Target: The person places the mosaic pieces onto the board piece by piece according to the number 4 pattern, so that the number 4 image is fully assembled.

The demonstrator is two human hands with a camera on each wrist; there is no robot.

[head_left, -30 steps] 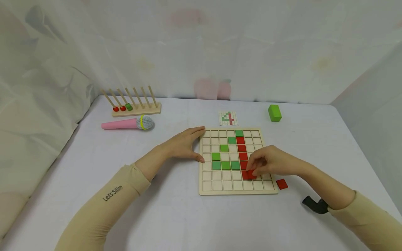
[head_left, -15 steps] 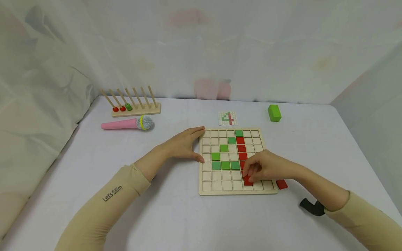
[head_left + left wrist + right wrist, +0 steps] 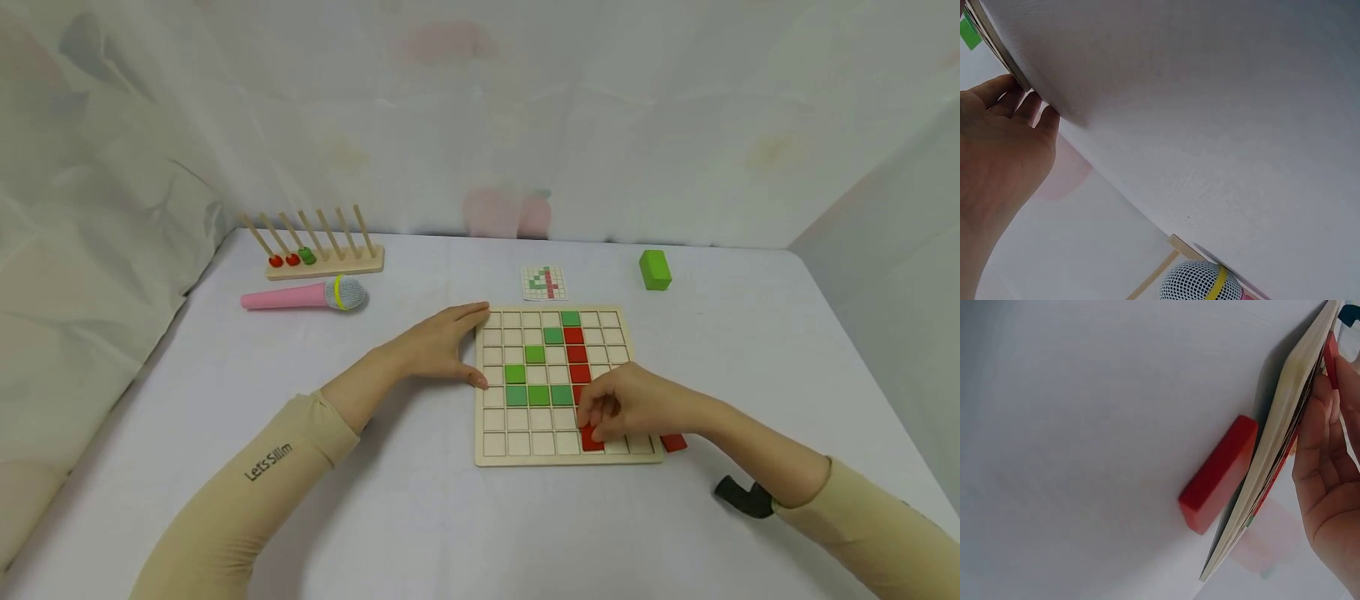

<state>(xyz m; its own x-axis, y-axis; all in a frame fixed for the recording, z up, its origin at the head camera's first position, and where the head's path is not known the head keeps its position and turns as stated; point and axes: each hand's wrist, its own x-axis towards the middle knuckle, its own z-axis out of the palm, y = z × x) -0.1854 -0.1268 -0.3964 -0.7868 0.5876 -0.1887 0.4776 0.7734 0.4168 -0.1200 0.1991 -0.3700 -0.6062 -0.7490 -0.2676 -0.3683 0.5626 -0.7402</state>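
Observation:
A square wooden grid board (image 3: pixel 517 461) lies flat on the white table. Green square tiles (image 3: pixel 538 395) form a slanted line and a short row on it, beside a column of red tiles (image 3: pixel 577 354). My right hand (image 3: pixel 637 403) pinches a red tile (image 3: pixel 591 440) at the bottom row of that column; in the right wrist view the pinched tile (image 3: pixel 1330 361) stands tilted at the board. Curled fingers hide part of the column. Along the board's left edge rests my left hand (image 3: pixel 437 346), thumb and fingers spread. Another red tile (image 3: pixel 673 442) lies by the board's right edge.
Behind the board lies a small pattern card (image 3: pixel 545 283). A green block (image 3: pixel 656 270) sits at the back right. At the back left are a pegged wooden stand (image 3: pixel 330 265) and a pink microphone (image 3: pixel 288 297). A black curved object (image 3: pixel 742 497) is near my right forearm.
My right hand has moved slightly toward the board's near edge, bringing the red tile from the second-last row to the bottom row. My left hand and the board have stayed put.

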